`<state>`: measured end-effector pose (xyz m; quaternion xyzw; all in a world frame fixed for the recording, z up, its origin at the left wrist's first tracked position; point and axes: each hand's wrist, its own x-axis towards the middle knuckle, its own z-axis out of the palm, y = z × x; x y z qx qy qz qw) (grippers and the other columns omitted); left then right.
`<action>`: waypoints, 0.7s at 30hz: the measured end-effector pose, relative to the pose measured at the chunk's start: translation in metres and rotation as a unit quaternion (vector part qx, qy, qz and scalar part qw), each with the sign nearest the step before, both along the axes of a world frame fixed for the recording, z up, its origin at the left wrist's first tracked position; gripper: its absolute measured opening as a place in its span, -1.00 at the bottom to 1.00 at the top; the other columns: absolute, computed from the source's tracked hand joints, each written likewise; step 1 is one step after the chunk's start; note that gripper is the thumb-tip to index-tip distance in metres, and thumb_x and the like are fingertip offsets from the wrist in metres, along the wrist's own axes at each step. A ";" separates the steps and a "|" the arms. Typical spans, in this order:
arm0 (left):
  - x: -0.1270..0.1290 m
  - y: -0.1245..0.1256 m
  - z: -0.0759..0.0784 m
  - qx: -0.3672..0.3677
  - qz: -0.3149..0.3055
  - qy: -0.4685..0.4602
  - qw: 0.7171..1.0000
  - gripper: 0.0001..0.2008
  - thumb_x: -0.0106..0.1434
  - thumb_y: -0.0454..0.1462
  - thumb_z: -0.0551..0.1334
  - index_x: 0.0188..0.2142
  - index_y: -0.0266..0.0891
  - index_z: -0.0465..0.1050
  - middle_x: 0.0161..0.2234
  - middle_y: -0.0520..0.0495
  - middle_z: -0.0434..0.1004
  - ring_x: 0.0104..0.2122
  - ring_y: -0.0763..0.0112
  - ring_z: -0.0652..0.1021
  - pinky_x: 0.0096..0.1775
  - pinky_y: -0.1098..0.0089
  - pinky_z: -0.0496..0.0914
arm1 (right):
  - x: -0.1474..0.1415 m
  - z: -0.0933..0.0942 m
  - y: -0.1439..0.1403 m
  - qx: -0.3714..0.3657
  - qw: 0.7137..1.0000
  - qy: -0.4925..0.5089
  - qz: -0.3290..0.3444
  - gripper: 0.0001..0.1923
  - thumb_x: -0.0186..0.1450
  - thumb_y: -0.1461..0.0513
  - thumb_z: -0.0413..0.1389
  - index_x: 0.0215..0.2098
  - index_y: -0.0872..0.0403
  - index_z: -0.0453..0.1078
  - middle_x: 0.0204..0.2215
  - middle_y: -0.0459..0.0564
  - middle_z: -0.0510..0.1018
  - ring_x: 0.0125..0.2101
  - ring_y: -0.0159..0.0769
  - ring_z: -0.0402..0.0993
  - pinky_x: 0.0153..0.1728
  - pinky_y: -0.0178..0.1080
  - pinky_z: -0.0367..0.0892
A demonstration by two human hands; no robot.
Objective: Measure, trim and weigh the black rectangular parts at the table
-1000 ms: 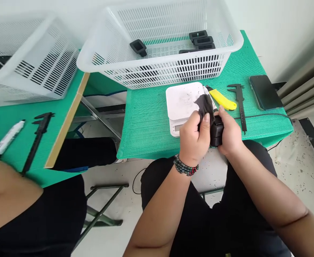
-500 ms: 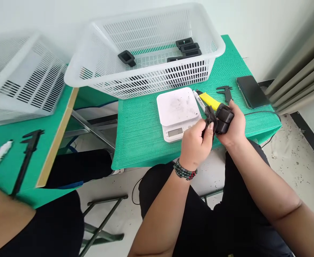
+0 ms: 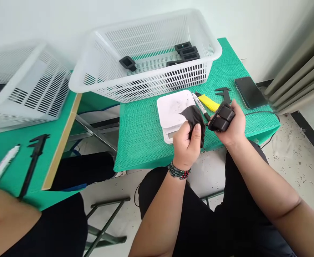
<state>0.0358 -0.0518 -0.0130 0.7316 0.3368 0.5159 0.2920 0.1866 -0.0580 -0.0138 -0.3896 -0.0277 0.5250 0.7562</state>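
Observation:
My left hand [image 3: 187, 146], with a beaded bracelet at its wrist, is closed on a crumpled black cloth [image 3: 194, 116] over the scale's front right edge. To its right, my right hand [image 3: 237, 125] grips a black plastic part [image 3: 222, 117] with rounded, block-like sections and a flat rim. The cloth and the part are apart. Below the cloth lies a white digital scale [image 3: 170, 109], its display partly covered by the hand. A white marker [image 3: 199, 105] and a yellow-handled tool [image 3: 209, 103] lie just beyond the hands.
A white plastic basket [image 3: 146, 78] holding several black frame-like parts [image 3: 127, 63] stands at the back. Calipers [image 3: 224, 93] and a phone [image 3: 250, 92] lie at right. On the left table [image 3: 50, 171] are another basket [image 3: 36, 82], a marker [image 3: 4, 162] and calipers [image 3: 34, 160], beside a co-worker's arm [image 3: 9, 214].
My left hand has drawn the cloth left, away from the black part, and more of the cloth shows. My right hand still holds the part, now turned so its flat rim shows.

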 end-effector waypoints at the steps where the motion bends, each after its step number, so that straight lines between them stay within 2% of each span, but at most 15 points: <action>1: 0.000 0.000 0.000 -0.001 -0.006 0.003 1.000 -0.55 0.50 -0.05 0.10 -0.49 -0.16 0.09 -0.60 0.13 0.09 -0.58 0.51 0.19 -0.51 0.41 0.11 | -0.001 0.002 0.000 0.000 1.000 -0.011 -0.004 -0.57 0.26 -0.15 0.21 -0.45 -0.05 0.23 -0.60 -0.23 0.37 -0.59 -0.36 0.39 -0.51 -0.25 0.41; 8: 0.004 0.000 0.001 0.002 -0.037 0.022 0.999 -0.62 0.47 -0.17 0.15 -0.47 -0.16 0.09 -0.60 0.15 0.12 -0.58 0.52 0.21 -0.52 0.45 0.13 | -0.012 0.012 -0.003 0.006 0.997 -0.080 -0.004 -0.59 0.24 -0.14 0.24 -0.43 -0.03 0.31 -0.58 -0.22 0.41 -0.58 -0.36 0.39 -0.52 -0.26 0.39; 13: 0.004 0.001 0.000 0.013 -0.015 0.023 1.000 -0.62 0.46 -0.17 0.16 -0.47 -0.16 0.10 -0.58 0.15 0.12 -0.57 0.52 0.21 -0.51 0.44 0.15 | -0.013 0.013 -0.003 -0.012 0.997 -0.077 -0.015 -0.60 0.21 -0.11 0.28 -0.43 -0.02 0.32 -0.56 -0.23 0.41 -0.59 -0.39 0.35 -0.51 -0.27 0.38; 17: 0.004 0.001 -0.003 -0.001 -0.004 0.014 1.000 -0.69 0.46 -0.12 0.17 -0.40 -0.19 0.29 -0.53 0.09 0.28 -0.51 0.47 0.34 -0.43 0.43 0.27 | -0.015 0.014 -0.003 -0.014 0.992 -0.121 -0.023 -0.59 0.17 -0.12 0.30 -0.44 -0.02 0.33 -0.52 -0.20 0.43 -0.49 -0.35 0.42 -0.42 -0.25 0.41; 21: 0.005 0.004 -0.008 -0.038 -0.012 0.003 0.999 -0.75 0.43 -0.06 0.23 -0.24 -0.20 0.41 -0.41 0.02 0.46 -0.41 0.42 0.48 -0.35 0.41 0.39 | -0.020 0.016 -0.005 0.007 0.983 -0.182 0.011 -0.58 0.14 -0.11 0.32 -0.49 -0.02 0.32 -0.53 -0.18 0.38 -0.40 -0.30 0.43 -0.35 -0.25 0.39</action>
